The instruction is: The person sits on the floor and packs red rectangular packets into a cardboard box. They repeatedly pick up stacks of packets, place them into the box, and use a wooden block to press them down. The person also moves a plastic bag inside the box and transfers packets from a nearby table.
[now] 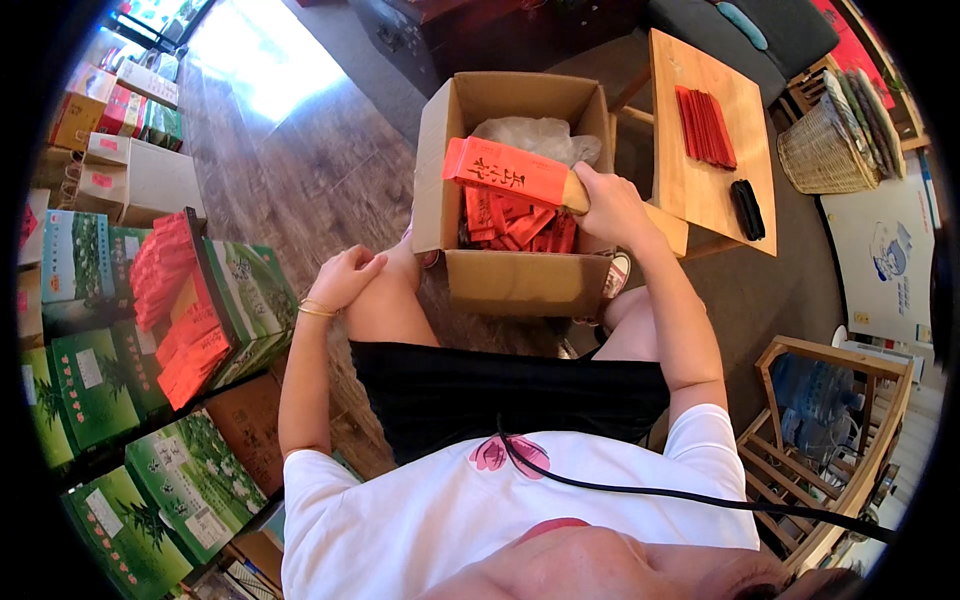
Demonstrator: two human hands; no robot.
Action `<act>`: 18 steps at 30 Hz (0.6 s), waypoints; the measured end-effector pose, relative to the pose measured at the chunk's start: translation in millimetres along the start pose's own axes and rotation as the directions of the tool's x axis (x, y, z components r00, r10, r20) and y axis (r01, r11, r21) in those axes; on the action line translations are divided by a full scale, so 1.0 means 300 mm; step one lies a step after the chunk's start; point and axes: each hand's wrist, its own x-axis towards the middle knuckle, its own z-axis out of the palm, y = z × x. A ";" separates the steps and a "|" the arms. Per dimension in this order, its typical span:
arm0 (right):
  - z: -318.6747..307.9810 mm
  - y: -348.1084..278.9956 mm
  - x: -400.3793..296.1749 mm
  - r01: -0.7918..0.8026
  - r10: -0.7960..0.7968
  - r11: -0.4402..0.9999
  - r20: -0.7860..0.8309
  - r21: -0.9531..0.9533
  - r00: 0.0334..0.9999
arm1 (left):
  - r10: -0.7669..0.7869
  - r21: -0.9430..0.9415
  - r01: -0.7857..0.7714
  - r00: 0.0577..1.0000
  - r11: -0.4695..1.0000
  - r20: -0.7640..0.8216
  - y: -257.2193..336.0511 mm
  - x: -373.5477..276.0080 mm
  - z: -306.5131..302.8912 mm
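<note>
My right hand (609,201) grips a pale wooden bar (667,229) above the right side of an open cardboard box (525,281). One end of the bar is inside a red paper packet (510,172) that bears dark writing. Under it, the box holds several similar red packets (517,221) in a loose pile. Crumpled clear plastic (525,133) lies behind them in the box. Empty and relaxed, my left hand (345,277) rests on my left knee. The box stands on the floor between my legs.
At the right, a wooden table (705,82) carries a stack of flat red packets (706,127) and a black case (748,210). Red packets (180,300) lie in a tray on green boxes (251,289) at my left. A wicker basket (825,154) stands farther right. A black cable (637,491) crosses my shirt.
</note>
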 end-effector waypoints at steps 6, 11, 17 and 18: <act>-0.029 0.010 -0.013 -0.045 0.044 0.998 -0.021 -0.038 0.999 | -0.044 -0.217 0.036 0.999 0.976 -0.030 0.145 -0.016 -0.100; -0.025 0.003 -0.010 -0.020 0.020 1.000 -0.030 0.003 0.999 | 0.019 -0.656 -0.187 0.967 0.731 -0.254 0.275 0.134 -0.035; -0.025 0.001 -0.008 0.010 -0.010 1.000 0.004 -0.013 1.000 | 0.071 -0.519 -0.223 0.953 0.825 -0.296 0.396 0.397 0.134; -0.028 0.006 -0.012 0.006 -0.005 1.000 0.008 -0.025 1.000 | 0.108 -0.497 -0.261 0.943 0.828 -0.316 0.427 0.405 0.152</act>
